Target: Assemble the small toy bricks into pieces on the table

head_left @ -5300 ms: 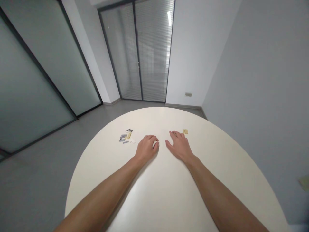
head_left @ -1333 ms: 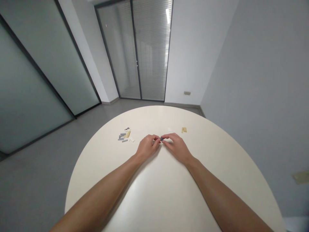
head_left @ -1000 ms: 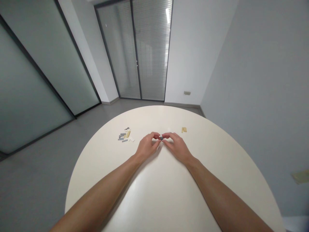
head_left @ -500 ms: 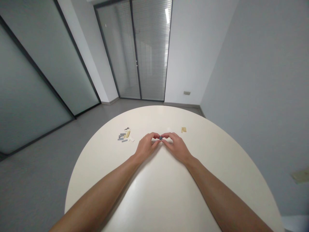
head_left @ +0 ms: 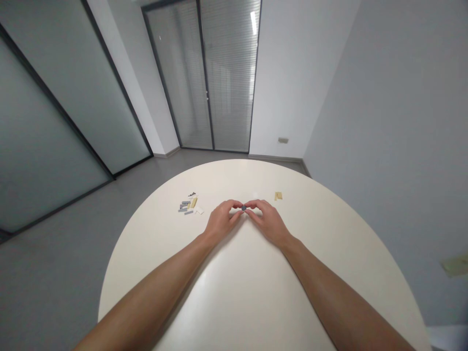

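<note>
A small dark grey piece (head_left: 243, 207), which looks like a toy building brick, is pinched between both hands above the middle of the table. My left hand (head_left: 222, 217) grips its left side with thumb and fingertips. From the right, my right hand (head_left: 268, 219) holds it the same way, and the fingertips of both hands nearly meet. The fingers cover much of the piece, so its exact shape cannot be made out.
Several grey, tan and white bricks (head_left: 194, 202) lie loose on the round white table (head_left: 234, 292), left of my hands. Tan pieces (head_left: 278, 195) lie at the right, beyond my right hand. A glass door (head_left: 230, 87) and walls stand behind the table.
Both hands stay in nearly the same place, still pinching the dark grey piece, which has shifted or tilted very slightly. The loose bricks have not moved.
</note>
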A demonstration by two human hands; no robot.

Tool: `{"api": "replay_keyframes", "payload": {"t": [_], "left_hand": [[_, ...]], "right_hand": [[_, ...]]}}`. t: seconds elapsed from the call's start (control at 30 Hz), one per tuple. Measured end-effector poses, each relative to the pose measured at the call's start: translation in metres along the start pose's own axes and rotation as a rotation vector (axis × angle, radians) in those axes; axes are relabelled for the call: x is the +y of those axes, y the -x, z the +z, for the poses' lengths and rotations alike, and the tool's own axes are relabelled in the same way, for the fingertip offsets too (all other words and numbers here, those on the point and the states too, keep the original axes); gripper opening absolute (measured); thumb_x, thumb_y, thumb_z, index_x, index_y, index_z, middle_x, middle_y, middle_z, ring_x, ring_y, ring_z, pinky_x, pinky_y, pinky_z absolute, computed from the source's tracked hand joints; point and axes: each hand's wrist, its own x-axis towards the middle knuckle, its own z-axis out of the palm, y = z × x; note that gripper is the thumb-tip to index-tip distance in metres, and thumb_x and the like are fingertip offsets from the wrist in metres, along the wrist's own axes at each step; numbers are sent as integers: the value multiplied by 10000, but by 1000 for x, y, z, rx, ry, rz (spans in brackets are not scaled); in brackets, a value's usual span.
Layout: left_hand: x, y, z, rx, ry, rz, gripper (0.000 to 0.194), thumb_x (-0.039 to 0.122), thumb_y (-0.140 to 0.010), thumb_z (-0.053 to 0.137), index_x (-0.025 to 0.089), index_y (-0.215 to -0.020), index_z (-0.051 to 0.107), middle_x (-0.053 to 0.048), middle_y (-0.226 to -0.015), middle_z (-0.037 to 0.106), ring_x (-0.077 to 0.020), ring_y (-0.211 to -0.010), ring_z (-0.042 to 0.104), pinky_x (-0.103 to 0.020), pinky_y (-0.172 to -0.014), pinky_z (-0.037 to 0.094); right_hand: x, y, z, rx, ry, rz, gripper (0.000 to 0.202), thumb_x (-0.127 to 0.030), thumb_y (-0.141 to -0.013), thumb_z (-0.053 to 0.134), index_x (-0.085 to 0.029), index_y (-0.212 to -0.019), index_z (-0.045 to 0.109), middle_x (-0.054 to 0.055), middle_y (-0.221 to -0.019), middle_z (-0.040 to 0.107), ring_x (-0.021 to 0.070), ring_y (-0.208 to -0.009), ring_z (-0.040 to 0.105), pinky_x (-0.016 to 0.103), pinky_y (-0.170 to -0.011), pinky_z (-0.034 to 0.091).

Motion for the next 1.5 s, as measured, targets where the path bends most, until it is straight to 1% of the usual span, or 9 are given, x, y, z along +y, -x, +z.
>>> {"api": "replay_keyframes", "payload": {"t": [0.2,0.4,0.67,1.2,1.5], "left_hand": [[2,-1,-1,5,-23,-4,150,272,-919,606,238,-1048,675,-20,-1044,727,-189,-989,650,-340,-887,515],[0,-1,0,8,-21,8,144,278,-926,602,235,-1043,676,-16,-1026,728,-184,-967,647,-334,-868,512],[-2,-1,1,-4,2,19,160,263,-927,599,236,-1062,679,-20,-1054,728,-185,-982,647,-335,-874,517],[0,-1,-1,27,1,22,152,244,-914,620,233,-1054,680,-15,-1044,735,-184,-959,652,-338,-856,522],[-2,-1,-1,29,-8,41,181,241,-923,607,229,-1087,684,-28,-1062,736,-185,-962,658,-343,-851,535]], "right_hand": [[-2,1,0,-6,9,3,189,-347,-963,561,-263,-1100,661,43,-1016,700,218,-996,619,382,-915,467],[-2,1,0,14,20,-13,192,-361,-953,581,-264,-1093,668,44,-996,698,220,-988,618,378,-910,472],[3,0,2,9,4,-22,181,-360,-952,595,-258,-1082,667,44,-1022,705,223,-992,623,396,-915,471],[2,0,1,6,-3,-18,156,-334,-954,600,-260,-1076,661,33,-1008,701,214,-987,621,377,-903,467],[4,0,2,12,-2,-20,157,-330,-955,591,-262,-1080,657,39,-1025,706,221,-995,624,400,-918,471]]}}
